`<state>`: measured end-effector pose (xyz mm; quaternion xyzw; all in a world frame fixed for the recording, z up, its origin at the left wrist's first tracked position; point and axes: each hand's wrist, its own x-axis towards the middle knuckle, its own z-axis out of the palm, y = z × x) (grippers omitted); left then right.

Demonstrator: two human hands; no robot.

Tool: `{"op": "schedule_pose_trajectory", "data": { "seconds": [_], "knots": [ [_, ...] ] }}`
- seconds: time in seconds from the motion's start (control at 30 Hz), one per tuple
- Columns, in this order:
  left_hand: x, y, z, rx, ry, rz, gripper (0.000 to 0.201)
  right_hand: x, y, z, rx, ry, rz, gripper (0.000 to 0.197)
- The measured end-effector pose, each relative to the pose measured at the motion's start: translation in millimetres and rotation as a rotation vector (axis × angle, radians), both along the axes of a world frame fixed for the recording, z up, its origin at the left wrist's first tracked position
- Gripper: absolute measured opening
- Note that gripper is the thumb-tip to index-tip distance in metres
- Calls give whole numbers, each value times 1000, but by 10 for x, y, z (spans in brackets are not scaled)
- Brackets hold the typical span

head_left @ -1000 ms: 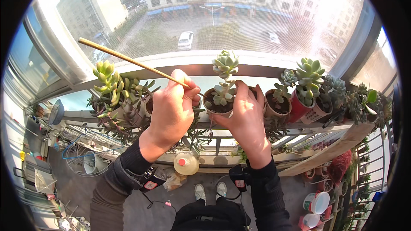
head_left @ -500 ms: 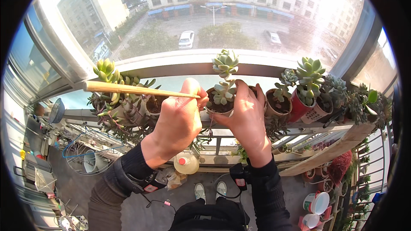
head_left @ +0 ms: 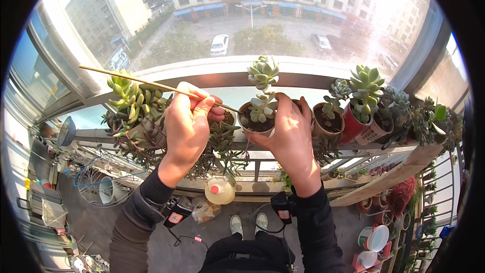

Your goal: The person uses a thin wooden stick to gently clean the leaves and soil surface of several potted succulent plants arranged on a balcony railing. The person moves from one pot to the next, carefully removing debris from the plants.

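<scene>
My left hand (head_left: 187, 129) is closed around a long wooden chopstick (head_left: 136, 79). The stick slants down to the right, and its far tip meets the soil at the left side of a small flowerpot (head_left: 258, 133). In that pot grows a pale green rosette succulent (head_left: 263, 73) on a tall leafy stem, standing upright against the window. My right hand (head_left: 294, 144) grips the pot from the right, thumb across its front and fingers reaching behind it. Part of the pot's right side is hidden by this hand.
More potted succulents line the ledge: a trailing clump (head_left: 136, 103) on the left, a red pot (head_left: 355, 125) and several others to the right. Behind them is the window. Below stand a capped jug (head_left: 220, 192), a drying rack (head_left: 108, 182) and white buckets (head_left: 376, 239).
My left hand has moved left and tilted the chopstick, so its tip now points down into the soil. The hand no longer hides the plant on its right. My right hand stays put.
</scene>
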<state>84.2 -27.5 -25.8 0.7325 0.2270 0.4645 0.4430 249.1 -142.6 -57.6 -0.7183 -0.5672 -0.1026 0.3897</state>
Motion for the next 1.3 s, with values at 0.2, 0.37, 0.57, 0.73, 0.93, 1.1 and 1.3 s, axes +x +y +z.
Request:
{"op": "schedule_pose_trajectory", "data": {
  "seconds": [0.2, 0.37, 0.57, 0.73, 0.93, 1.1, 1.3],
  "knots": [
    [-21, 34, -157, -119, -162, -8, 7, -5, -2, 7, -4, -7, -7, 83],
    [-13, 6, -145, -96, -188, -2, 7, -7, -14, 18, 21, -17, 15, 76],
    [-8, -61, 164, 160, -25, 53, 7, 4, 0, -4, -3, -11, -6, 84],
    [40, -70, 349, 156, 44, 18, 4, 9, -1, -18, 18, -17, -2, 84],
    [112, -87, 281, 159, 121, -24, 4, -1, -4, 5, 6, -1, 5, 77],
    [112, -45, 253, 99, 52, -17, 4, -16, 2, 22, 31, -2, 5, 73],
    [63, -77, 314, 107, 110, 21, 4, -18, -14, 43, 21, 17, 12, 70]
  ]
}}
